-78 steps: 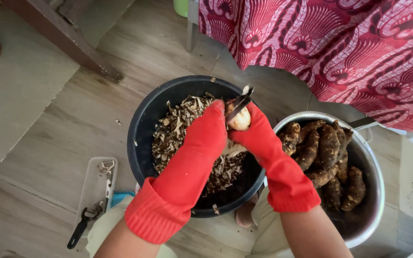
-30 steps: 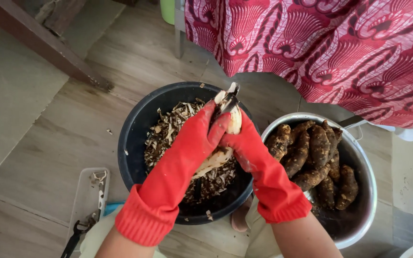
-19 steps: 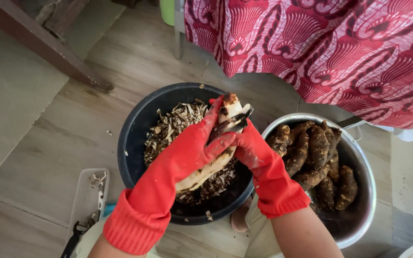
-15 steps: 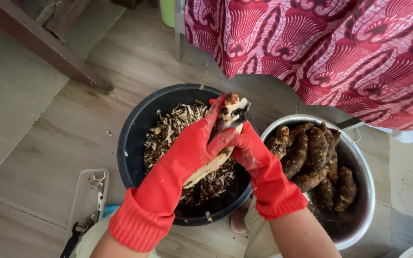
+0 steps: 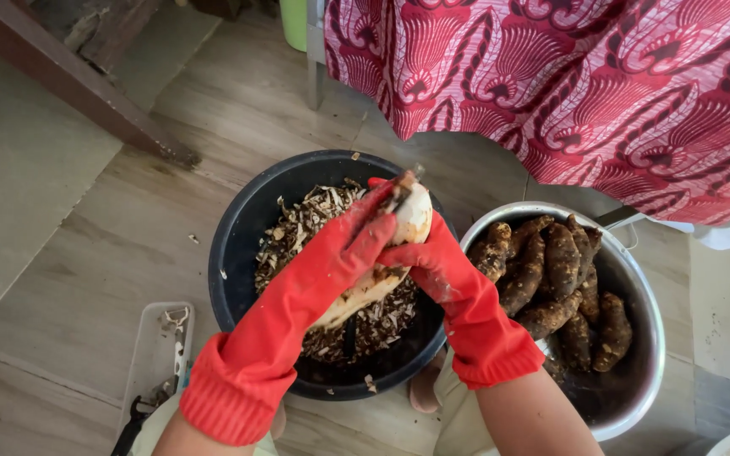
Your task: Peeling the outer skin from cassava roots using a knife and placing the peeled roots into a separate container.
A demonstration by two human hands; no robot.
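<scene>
patterned red cloth (image 5: 585, 93) across top right; wooden floor (image 5: 111, 228) below; black tub (image 5: 238, 245) of peelings at centre; metal pot (image 5: 644, 338) of brown roots (image 5: 563, 279) to its right; left hand (image 5: 344, 253) and right hand (image 5: 428, 253), red-gloved, pressed together around pale half-peeled root (image 5: 382, 262) above tub; small tray (image 5: 149, 355) at lower left.

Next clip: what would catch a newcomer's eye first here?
Two bright red rubber gloves at centre: the left hand and right hand grip a partly peeled pale root over a black tub of peelings. Right of it sits a metal pot of unpeeled brown roots, and a red patterned cloth fills the top.
</scene>
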